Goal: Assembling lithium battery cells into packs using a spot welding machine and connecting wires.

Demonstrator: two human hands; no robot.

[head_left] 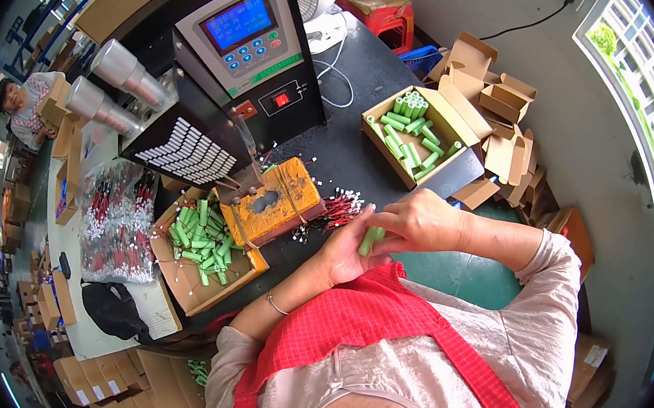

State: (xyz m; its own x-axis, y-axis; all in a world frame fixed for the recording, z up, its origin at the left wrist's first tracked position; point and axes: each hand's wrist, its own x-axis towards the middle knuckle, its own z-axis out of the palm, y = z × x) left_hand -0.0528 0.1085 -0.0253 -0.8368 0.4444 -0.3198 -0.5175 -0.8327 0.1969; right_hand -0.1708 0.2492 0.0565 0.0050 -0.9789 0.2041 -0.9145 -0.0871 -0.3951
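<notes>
Just in front of my red apron, both hands meet around one green cylindrical battery cell (371, 240). My left hand (344, 254) cradles it from the left with the fingers bent along it. My right hand (418, 219) closes over its upper end from the right; whether a lead is pinched there too is hidden. Beyond my left hand lies a pile of red and black wire leads with white connectors (339, 207). Left of that pile sits a worn orange block (287, 198), under the electrodes of a black spot welder (256, 79).
An open carton (468, 170) of green cells stands at the back right. At the left, another carton (200, 296) holds cells with leads. Bagged wire leads (116, 223) lie beyond it. Empty cardboard boxes (505, 154) pile up by the wall. A person (33, 109) is in the far left background.
</notes>
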